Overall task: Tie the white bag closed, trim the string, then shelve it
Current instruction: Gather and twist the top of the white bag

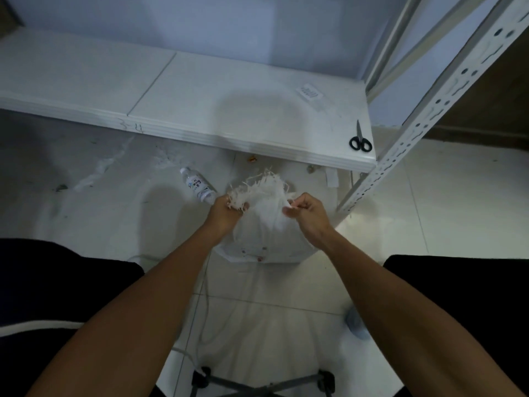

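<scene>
A white woven bag [266, 236] stands on the tiled floor between my knees, its frayed mouth [257, 190] gathered upward. My left hand [226, 212] grips the left side of the frayed mouth. My right hand [305, 213] pinches the right edge of the bag's top between thumb and fingers. A thin white string [204, 305] trails down from the bag over the floor toward me. Black-handled scissors [360, 138] lie on the white shelf board [200, 90], near its front right corner.
A plastic water bottle [198, 187] lies on the floor left of the bag. The perforated metal shelf post [429, 110] rises at the right. Small scraps lie under the shelf's edge. A chair base with castors [263, 382] is below me.
</scene>
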`<action>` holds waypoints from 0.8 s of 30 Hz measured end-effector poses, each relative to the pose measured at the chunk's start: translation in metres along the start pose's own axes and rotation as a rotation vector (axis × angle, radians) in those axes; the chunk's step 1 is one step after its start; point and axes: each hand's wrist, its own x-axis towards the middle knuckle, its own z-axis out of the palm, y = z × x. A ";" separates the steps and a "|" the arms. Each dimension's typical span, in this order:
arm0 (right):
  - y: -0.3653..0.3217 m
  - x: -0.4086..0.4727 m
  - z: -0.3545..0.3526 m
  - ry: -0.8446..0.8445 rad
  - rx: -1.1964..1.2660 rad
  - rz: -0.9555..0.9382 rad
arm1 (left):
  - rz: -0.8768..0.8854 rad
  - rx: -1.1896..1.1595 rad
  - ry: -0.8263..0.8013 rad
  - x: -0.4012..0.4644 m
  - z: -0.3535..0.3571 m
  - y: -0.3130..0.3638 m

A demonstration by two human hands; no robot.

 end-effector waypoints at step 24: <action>-0.030 0.034 -0.017 0.086 0.097 0.046 | 0.065 0.007 0.327 0.014 0.003 0.014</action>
